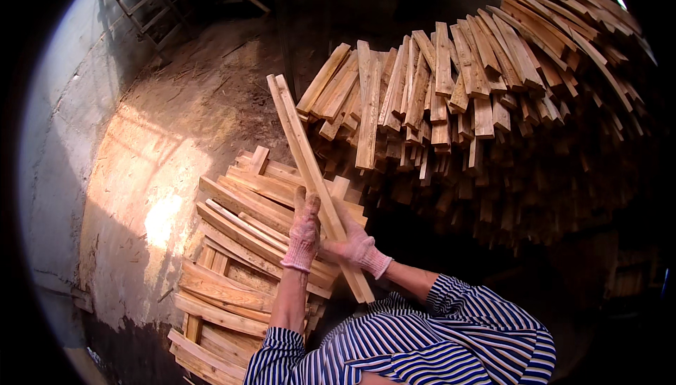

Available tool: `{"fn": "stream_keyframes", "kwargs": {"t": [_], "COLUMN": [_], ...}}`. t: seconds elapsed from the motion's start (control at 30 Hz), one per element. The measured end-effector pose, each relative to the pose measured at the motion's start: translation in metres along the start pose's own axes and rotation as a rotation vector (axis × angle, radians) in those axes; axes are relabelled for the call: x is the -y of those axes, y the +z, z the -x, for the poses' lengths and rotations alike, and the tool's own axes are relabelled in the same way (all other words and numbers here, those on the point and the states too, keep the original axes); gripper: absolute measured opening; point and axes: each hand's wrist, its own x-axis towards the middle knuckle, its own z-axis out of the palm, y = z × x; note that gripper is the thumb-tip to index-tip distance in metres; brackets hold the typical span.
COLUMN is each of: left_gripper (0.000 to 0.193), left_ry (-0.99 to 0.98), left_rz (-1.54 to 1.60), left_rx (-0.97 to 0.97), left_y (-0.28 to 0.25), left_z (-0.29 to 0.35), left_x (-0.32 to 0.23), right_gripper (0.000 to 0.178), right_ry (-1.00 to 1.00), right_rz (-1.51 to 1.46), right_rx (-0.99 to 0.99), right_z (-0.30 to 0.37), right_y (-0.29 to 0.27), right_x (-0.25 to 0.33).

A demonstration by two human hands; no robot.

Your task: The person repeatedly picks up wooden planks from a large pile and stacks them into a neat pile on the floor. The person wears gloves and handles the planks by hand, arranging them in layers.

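Two long, narrow wooden planks (308, 156) lie side by side, slanting from the upper middle down toward my body. My left hand (304, 233), in a pale pink knit glove with browned fingertips, presses along their left edge, fingers pointing up the wood. From the right, my right hand (352, 247), gloved the same way, is closed around the lower part of the planks; some of its fingers are hidden behind them. Below both hands sits a stack of planks (225, 290) laid in crossing layers.
A large heap of loose planks (443, 68) rises at the far right, many ends jutting toward me. Sunlit dirt floor (165, 145) stretches to the left, beside a pale wall (60, 152). A ladder (144, 4) leans at the back left.
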Motion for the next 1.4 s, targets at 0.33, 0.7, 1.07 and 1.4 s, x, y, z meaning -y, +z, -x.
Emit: {"fn": "stream_keyframes", "kwargs": {"t": [0.33,0.7,1.07,1.4], "left_gripper": [0.067,0.042,0.114,0.11], "left_ry": [-0.224,0.053,-0.148,-0.095], "left_rz": [-0.089,0.03,0.179,0.246], "left_rx": [-0.032,-1.047,-1.037,-0.888], "left_y": [-0.037,-0.172,-0.337,-0.33], "left_z": [0.023,0.235,0.215,0.23], "left_x": [0.038,0.06,-0.003,-0.046], "right_gripper": [0.111,0.107,0.085,0.112], "right_ry": [0.416,0.379,-0.021,0.124], "right_rz": [0.997,1.373,0.187,0.583], "right_rx": [-0.427,-0.209,0.702,0.598], "right_z": [-0.304,-0.351,-0.096,-0.015], "right_y": [-0.144,-0.172,0.212,0.34], "right_x": [0.016,-0.062,-0.06,-0.16]}}
